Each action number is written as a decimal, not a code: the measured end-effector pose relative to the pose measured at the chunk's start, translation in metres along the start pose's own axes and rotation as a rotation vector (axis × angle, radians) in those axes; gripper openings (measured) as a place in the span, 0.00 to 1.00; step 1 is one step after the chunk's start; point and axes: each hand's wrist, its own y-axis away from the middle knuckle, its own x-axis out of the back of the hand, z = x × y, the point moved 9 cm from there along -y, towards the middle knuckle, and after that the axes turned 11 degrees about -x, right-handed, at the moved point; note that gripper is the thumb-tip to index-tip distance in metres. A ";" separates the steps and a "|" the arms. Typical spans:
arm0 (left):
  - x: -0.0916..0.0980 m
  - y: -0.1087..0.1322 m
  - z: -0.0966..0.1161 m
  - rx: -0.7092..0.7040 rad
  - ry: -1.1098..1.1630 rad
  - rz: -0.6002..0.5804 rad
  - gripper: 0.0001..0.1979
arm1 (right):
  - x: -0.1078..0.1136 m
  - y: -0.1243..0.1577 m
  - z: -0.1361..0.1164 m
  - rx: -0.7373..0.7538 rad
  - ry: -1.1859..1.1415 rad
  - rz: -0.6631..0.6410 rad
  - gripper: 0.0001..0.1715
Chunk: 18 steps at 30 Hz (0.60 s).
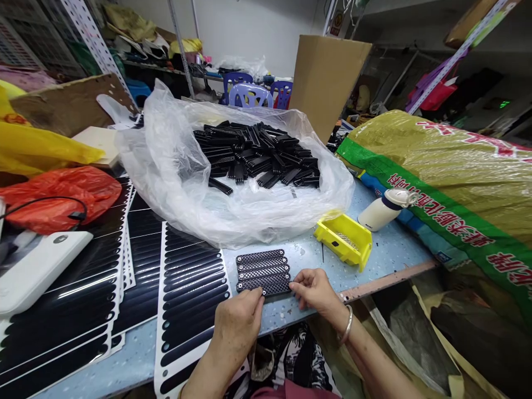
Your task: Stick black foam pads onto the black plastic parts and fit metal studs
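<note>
Blue-topped workbench (286, 313) crowded: green-and-yellow woven sack (449, 183) along right, clear plastic bag (174, 188) of black slotted pieces (257, 155) at centre, slotted black sheets (78, 288) at left. Yellow plastic bin (343, 241) right of center. Four black perforated strips (262, 269) side by side, lower center. My left hand (235, 324) and right hand (316, 291) nearly closed, fingertips pinching both ends of lowest strip (264, 287).
</note>
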 end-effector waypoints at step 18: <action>0.009 0.000 -0.004 0.142 0.125 0.038 0.07 | -0.008 -0.004 -0.003 -0.051 -0.179 -0.205 0.20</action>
